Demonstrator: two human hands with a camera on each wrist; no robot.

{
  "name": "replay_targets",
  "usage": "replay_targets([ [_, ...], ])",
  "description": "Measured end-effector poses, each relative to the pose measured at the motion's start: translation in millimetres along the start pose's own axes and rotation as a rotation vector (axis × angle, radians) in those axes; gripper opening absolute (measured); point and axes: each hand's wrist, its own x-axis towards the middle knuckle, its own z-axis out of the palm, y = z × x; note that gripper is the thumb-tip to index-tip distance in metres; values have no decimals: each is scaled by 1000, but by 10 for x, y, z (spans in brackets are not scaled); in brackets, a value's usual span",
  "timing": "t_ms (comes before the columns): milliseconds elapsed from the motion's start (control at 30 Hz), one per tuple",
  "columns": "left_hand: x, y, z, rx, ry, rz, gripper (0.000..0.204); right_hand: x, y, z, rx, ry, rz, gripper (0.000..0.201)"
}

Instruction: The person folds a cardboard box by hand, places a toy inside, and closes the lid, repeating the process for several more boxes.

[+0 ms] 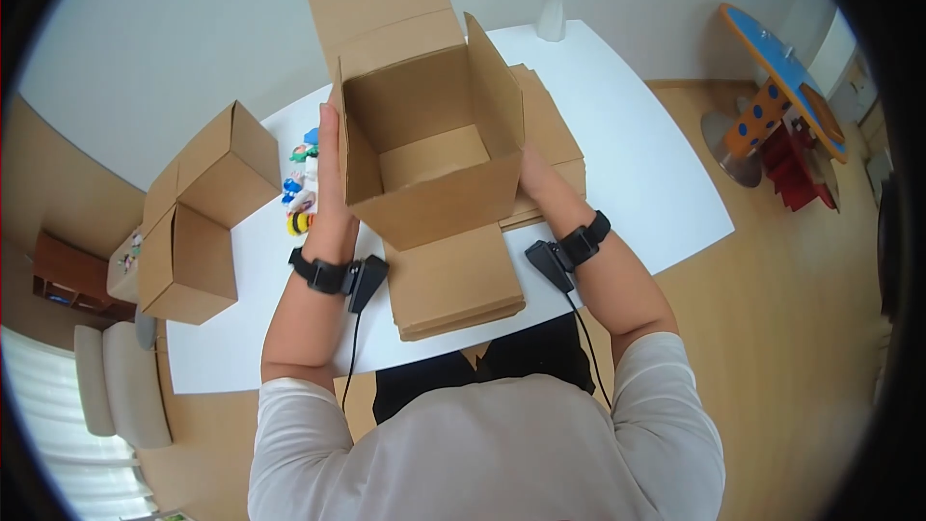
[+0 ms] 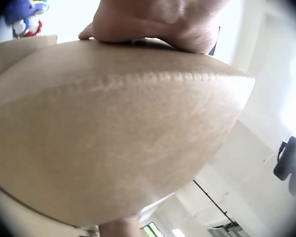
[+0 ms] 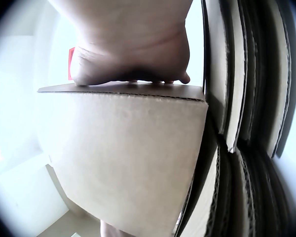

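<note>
An open cardboard box [image 1: 444, 201] is held up between both hands over the white table, its mouth facing the head camera. One large lid flap [image 1: 386, 10] stands up at its far side. My left hand [image 1: 333, 169] lies along the box's left wall with fingers straight. On the right wall rests my right hand [image 1: 542, 181], its fingers mostly hidden behind the box in the head view. In the right wrist view the right palm [image 3: 130, 54] presses flat against the box side. The left wrist view shows the left hand [image 2: 158, 22] against the opposite side.
Flattened cardboard stacks lie under the box, one near the front [image 1: 453, 289] and one at the right [image 1: 552, 121]. Two formed boxes [image 1: 231, 159] stand at the table's left. Small colourful toys [image 1: 301, 183] lie beside the left hand. A white vase [image 1: 551, 17] stands at the back.
</note>
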Motion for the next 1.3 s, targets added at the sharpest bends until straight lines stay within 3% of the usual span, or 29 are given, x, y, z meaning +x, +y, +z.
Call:
replay_targets([
  [100,-164,114,165,-112,93,-43,51,-23,-17,16,-10,-25,3,75],
  [267,-169,211,191,-123,28,-77,44,-2,72,45,27,-18,-2,76],
  [333,-176,282,272,-103,130,-102,41,-5,72,55,45,-13,5,77],
  [533,-24,187,-56,72,80,-4,56,79,-99,114,364,79,87,78],
  [633,58,172,-165,93,28,52,59,346,-195,-97,422,-89,183,71],
  [767,68,193,-131,70,8,126,62,630,-414,-162,278,-139,207,66],
  [800,46,199,-105,110,29,184,53,657,-478,-146,251,-136,162,55],
  [900,132,52,-309,-58,-21,124,35,727,-450,-214,156,-284,104,39],
  [933,37,113,-193,4,-19,179,16,760,-401,-262,70,-329,2,30],
  [1000,11,120,-186,28,-28,181,14,803,-353,-357,13,-405,-31,31],
  [1133,16,144,-168,120,-19,177,16,744,-501,-471,-206,-505,-111,40],
  [1233,67,228,-358,188,-219,193,32,682,-694,-499,-439,-541,-150,48],
  [1300,50,395,-358,409,-214,187,41,581,-824,-446,-564,-570,-168,46],
])
